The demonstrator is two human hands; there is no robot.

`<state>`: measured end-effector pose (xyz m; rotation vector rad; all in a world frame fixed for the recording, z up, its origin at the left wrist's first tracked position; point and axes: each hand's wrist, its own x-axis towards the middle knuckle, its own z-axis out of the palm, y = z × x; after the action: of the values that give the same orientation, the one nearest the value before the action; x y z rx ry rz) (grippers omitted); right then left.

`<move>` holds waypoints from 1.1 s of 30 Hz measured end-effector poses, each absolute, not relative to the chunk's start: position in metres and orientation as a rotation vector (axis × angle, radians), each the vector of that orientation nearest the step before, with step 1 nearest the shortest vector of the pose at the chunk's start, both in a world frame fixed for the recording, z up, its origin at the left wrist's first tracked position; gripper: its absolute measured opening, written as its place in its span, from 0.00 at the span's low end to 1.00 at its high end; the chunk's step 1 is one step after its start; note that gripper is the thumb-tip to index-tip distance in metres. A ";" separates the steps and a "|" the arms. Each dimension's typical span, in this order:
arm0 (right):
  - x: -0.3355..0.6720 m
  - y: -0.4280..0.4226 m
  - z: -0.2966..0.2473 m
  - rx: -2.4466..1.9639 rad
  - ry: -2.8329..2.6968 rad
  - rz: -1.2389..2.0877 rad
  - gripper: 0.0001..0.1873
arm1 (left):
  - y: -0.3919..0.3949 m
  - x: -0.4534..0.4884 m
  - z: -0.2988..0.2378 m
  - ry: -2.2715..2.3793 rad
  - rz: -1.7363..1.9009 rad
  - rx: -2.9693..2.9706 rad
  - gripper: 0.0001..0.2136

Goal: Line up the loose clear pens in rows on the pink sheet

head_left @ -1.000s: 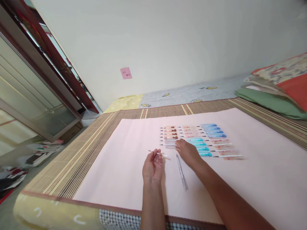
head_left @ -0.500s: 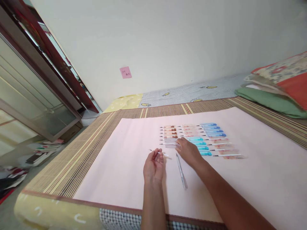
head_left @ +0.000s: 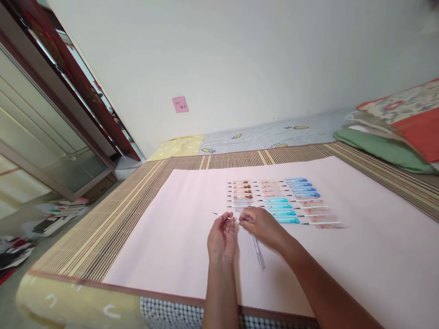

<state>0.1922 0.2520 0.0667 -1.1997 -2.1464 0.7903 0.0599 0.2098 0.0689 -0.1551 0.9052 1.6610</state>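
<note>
My left hand (head_left: 222, 237), palm up, pinches a thin white pen refill (head_left: 216, 214) with a dark tip pointing left. Close beside it, my right hand (head_left: 259, 224) has its fingers closed around what looks like a clear pen barrel (head_left: 247, 218), at the refill's rear end. Whether the refill has entered the barrel cannot be made out. Below the right hand lies a clear capped pen (head_left: 259, 256), partly covered at its upper end. Beyond the hands, refills paired with brown barrels (head_left: 243, 186), blue barrels (head_left: 302, 187) and turquoise barrels (head_left: 284, 213) lie in rows.
Pale pink paper (head_left: 154, 237) covers much of the striped mat (head_left: 92, 228) on the bed. Refills with pinkish patterned barrels (head_left: 317, 211) lie at the right of the rows. Folded green cloth (head_left: 380, 148) and a cushion (head_left: 411, 105) rest at the far right, near the wall.
My right hand has moved left and slightly toward me, from the row of clear barrels to the refill, bringing a clear barrel along. My left hand stays nearly in place.
</note>
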 end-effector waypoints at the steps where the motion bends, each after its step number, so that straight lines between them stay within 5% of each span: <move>1: 0.192 0.252 0.067 -1.214 -2.159 0.764 0.06 | 0.210 0.061 0.069 0.901 1.668 -0.157 0.11; 12: 0.212 0.272 0.044 -1.541 -2.234 0.388 0.06 | 0.209 0.055 0.070 0.998 1.656 -0.209 0.10; 33: 0.209 0.279 0.025 -1.640 -2.250 0.318 0.06 | 0.208 0.044 0.066 0.948 1.664 -0.222 0.06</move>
<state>0.2086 0.2787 0.0252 -1.6405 -2.2505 0.3181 0.0437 0.2082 0.0660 -0.2217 0.9481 1.6645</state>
